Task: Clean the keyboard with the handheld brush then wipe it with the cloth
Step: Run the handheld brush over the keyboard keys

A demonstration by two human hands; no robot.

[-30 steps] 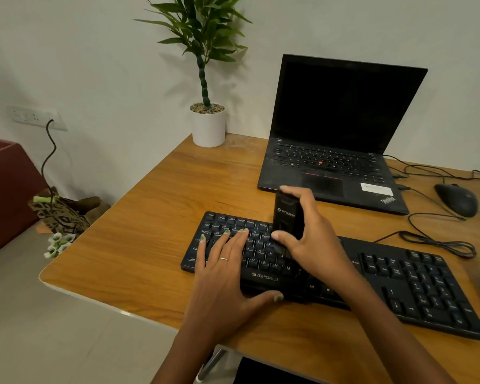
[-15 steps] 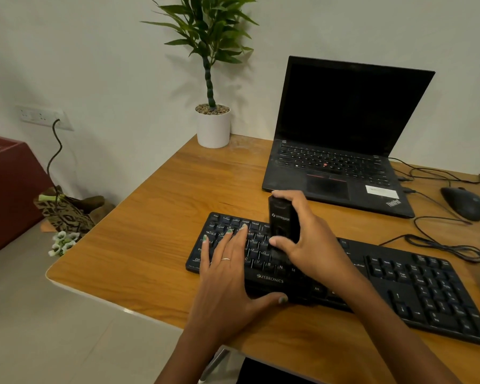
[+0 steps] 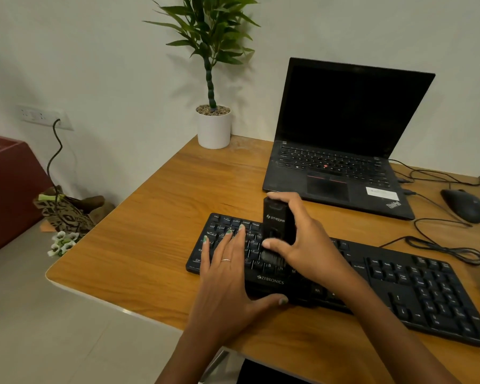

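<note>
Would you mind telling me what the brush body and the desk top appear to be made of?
Brush: likely hard black plastic, matte with a slight sheen and printed white lettering. Desk top: wood or wood-look laminate, smooth, with warm grain lines; the pale edge band hints at laminate.

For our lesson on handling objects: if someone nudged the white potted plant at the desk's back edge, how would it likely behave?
The potted plant is probably apt to tip: its leafy stem rises far above a narrow pot. The smooth pot would likely slide easily on the polished desk. The pebbles on top suggest some weight low down, which may steady it a little.
</note>
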